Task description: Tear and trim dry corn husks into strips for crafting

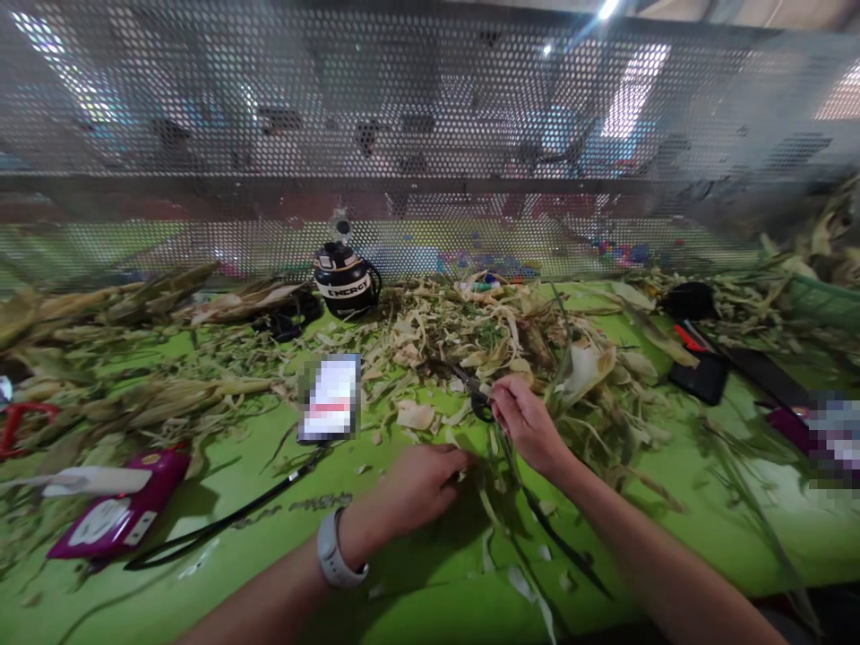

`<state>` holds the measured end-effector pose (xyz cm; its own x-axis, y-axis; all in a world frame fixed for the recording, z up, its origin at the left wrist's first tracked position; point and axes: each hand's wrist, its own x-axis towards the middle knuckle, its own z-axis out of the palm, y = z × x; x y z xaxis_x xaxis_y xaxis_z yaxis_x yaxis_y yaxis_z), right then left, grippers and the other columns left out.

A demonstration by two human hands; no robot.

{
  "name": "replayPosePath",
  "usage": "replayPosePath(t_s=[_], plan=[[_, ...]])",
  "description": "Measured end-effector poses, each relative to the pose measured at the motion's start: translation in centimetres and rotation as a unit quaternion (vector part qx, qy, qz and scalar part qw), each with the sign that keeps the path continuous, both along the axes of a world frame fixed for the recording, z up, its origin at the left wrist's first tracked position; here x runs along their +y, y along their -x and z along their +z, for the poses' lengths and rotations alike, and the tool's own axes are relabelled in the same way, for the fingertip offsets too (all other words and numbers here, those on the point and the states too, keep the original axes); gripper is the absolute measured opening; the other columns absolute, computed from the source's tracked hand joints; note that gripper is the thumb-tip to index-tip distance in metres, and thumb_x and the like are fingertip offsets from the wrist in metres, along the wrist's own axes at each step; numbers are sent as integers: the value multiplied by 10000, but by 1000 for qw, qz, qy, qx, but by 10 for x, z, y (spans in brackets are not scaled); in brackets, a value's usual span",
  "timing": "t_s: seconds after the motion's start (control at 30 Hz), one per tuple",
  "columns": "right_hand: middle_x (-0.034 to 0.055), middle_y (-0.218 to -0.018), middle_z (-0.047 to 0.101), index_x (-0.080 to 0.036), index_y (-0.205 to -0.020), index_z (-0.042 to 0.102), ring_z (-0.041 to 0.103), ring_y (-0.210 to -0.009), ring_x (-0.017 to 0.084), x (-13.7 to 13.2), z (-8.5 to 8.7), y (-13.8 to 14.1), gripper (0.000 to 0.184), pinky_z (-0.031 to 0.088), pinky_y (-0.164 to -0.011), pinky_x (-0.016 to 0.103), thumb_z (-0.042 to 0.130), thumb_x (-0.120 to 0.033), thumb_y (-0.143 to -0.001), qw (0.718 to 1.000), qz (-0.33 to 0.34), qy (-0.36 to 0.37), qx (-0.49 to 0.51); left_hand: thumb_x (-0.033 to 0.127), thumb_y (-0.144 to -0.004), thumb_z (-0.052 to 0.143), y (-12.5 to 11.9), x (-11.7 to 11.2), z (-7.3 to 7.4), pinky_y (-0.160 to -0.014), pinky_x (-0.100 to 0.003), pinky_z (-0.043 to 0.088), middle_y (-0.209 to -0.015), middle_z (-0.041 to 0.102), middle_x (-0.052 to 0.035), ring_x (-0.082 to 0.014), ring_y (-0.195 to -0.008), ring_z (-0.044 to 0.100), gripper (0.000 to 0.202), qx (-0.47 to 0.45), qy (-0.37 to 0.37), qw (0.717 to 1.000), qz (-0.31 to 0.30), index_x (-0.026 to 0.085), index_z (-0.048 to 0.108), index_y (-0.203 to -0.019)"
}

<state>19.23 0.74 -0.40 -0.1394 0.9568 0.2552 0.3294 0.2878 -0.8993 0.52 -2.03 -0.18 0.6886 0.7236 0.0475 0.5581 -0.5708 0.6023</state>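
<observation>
My right hand (pixel 528 421) is closed round the black handles of a pair of scissors (pixel 470 387), whose blades point up and left into a heap of corn husks (pixel 511 336). My left hand (pixel 423 484), with a white watch on its wrist, is closed on a thin green stalk or leaf strip (pixel 501 466) lying on the green table (pixel 417 600). The two hands are close together, just in front of the husk heap.
A phone (pixel 329 397) with a black lanyard lies left of the hands. A black bottle (pixel 344 279) stands at the back by a perforated metal screen (pixel 430 134). Unhusked corn (pixel 148 394) lies at left, a magenta packet (pixel 121 515) near left, black items (pixel 702 376) at right.
</observation>
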Motion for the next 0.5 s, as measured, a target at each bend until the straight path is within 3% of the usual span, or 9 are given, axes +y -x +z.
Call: replayPosePath(t_s=[0.1, 0.2, 0.3, 0.5], plan=[[-53, -574, 409, -209, -762, 419, 363, -437, 75, -4, 5, 2, 299, 313, -427, 203, 347, -457, -914, 999, 11, 10, 41, 220, -828, 517, -1, 3, -2, -759, -263, 503, -928, 692, -38, -148, -822, 645, 278, -160, 28, 984, 73, 202, 569, -1100], [-48, -567, 412, -210, -761, 421, 377, -440, 80, -10, 12, 3, 316, 320, -420, 206, 357, -485, -904, 997, 18, 18, 71, 224, -796, 569, 0, 4, -1, -716, -260, 524, -879, 682, -48, -142, -772, 643, 196, -273, -14, 954, 121, 173, 582, -985], [-39, -584, 424, -205, -770, 436, 377, -453, 79, -17, 17, 4, 320, 324, -431, 208, 367, -488, -902, 998, 20, 13, 63, 174, -774, 587, 1, 5, -2, -699, -262, 535, -846, 693, -50, -147, -764, 648, 132, -312, -49, 940, 127, 169, 609, -904], [-26, -610, 449, -198, -792, 459, 381, -483, 83, -23, 16, 4, 290, 322, -454, 207, 374, -448, -913, 999, 30, 15, 32, 129, -768, 563, 2, 6, 0, -862, -342, 517, -1057, 680, -82, -185, -968, 636, 320, -305, -3, 945, 120, 173, 595, -1083]])
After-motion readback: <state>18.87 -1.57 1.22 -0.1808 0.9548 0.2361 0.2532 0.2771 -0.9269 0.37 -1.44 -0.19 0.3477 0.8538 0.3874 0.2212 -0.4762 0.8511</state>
